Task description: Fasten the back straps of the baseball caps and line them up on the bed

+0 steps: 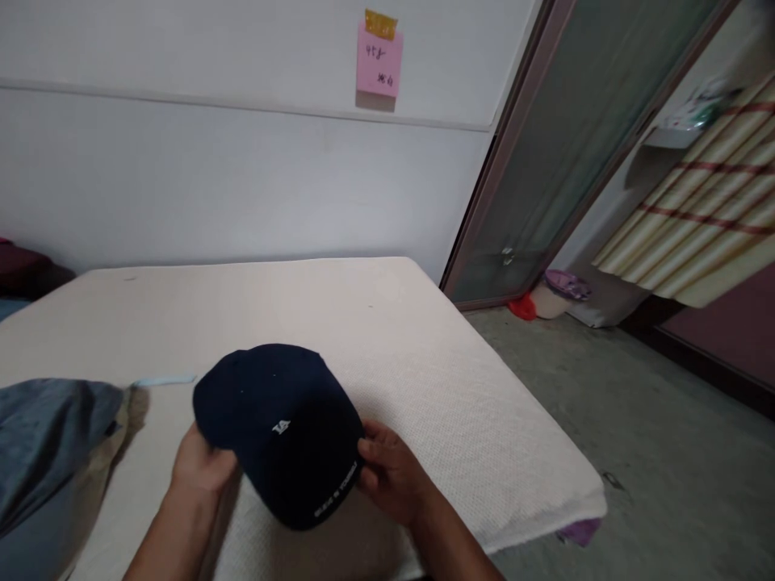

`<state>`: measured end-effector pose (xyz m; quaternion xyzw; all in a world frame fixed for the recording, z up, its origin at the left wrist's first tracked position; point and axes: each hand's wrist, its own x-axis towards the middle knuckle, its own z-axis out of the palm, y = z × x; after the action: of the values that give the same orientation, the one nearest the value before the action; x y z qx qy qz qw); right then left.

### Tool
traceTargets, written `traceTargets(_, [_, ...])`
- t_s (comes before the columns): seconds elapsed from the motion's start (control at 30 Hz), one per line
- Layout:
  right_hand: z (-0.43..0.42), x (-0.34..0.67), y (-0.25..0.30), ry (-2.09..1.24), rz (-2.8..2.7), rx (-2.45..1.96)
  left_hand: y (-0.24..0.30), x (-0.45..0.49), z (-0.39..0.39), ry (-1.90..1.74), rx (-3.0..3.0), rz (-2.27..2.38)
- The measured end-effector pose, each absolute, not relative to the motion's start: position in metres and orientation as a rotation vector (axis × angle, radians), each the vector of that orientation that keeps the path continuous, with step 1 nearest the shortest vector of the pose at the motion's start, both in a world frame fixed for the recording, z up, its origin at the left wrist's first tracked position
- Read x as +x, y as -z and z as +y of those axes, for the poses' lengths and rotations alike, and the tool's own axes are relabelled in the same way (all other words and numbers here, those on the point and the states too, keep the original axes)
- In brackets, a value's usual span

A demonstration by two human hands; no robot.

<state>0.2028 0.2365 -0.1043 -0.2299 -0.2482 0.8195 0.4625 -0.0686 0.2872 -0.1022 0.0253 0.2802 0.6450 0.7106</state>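
Observation:
A dark navy baseball cap (266, 395) with a small white emblem and white lettering along its brim is held above a white padded surface (424, 387). Gripping the brim's right edge, my right hand (391, 468) has its thumb on top and its fingers partly hidden underneath. My left hand (203, 464) holds the crown from the lower left, its fingers hidden beneath the cap. To the left lies a heap of blue-grey cloth (54, 436), with a tan piece (115, 452) under it.
A pale blue strip (163, 379) lies behind the cloth. On the white wall (242, 177) is a taped pink note (379, 60). At right are a glass sliding door (563, 145), a bin with a purple liner (554, 294), a striped curtain (702, 194) and grey floor (642, 428).

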Motion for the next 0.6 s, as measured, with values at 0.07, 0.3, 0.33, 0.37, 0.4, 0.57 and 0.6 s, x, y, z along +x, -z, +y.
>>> traceTargets(0.07, [0.245,0.216,0.103,-1.909,-0.623,-0.621,0.099,-0.041,0.286,-1.394,-0.051,0.814])
traceTargets(0.3, [0.299,0.275,0.089,-1.558,-0.586,-0.616,0.097,0.0,0.278,-1.26,-0.026,0.883])
traceTargets(0.33, [0.311,0.284,0.086,-1.51,-0.587,-0.619,0.098,-0.001,0.277,-1.265,-0.028,0.886])
traceTargets(0.37, [0.325,0.293,0.084,-1.455,-0.6,-0.641,0.098,-0.002,0.277,-1.264,-0.032,0.883])
traceTargets(0.4, [0.339,0.303,0.082,-1.386,-0.602,-0.685,0.098,-0.003,0.276,-1.258,-0.032,0.877])
traceTargets(0.57, [0.391,0.35,0.097,-1.207,-0.492,-0.844,0.096,-0.005,0.273,-1.257,-0.015,0.893])
traceTargets(0.6, [0.396,0.358,0.105,-1.192,-0.465,-0.885,0.096,-0.005,0.273,-1.26,-0.02,0.901])
